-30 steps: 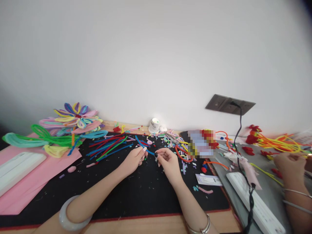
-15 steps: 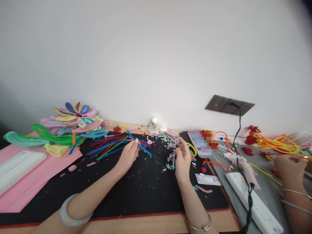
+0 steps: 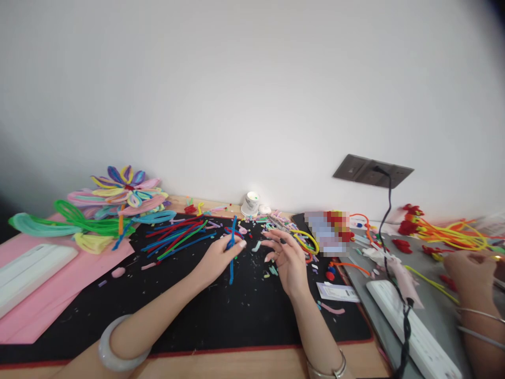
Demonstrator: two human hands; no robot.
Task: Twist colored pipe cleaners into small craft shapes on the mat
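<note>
My left hand (image 3: 224, 252) is closed on a blue pipe cleaner (image 3: 231, 271), which stands nearly upright, its ends showing above and below the fingers. To the right, my right hand (image 3: 290, 260) has its fingers apart and slightly curled, with nothing gripped in them. Just left of its fingertips is a short pale piece (image 3: 256, 246). Behind that hand, scissors (image 3: 278, 223) lie among cut pipe-cleaner scraps (image 3: 272, 269). Left of my left hand, red, blue and green pipe cleaners (image 3: 173, 239) rest in a loose bunch on the black mat (image 3: 173, 316).
A pipe-cleaner flower (image 3: 128, 187) and looped petals lie on pink paper (image 3: 35, 329) at left. A white cup (image 3: 251, 204) stands by the wall. At right are a phone (image 3: 325, 237), a power strip (image 3: 414, 331), a hanging cord and another person's hand (image 3: 469, 276).
My left hand has shifted right and turned the blue pipe cleaner from slanted to nearly upright. My right hand has drawn back from the scissors, with its fingers spread.
</note>
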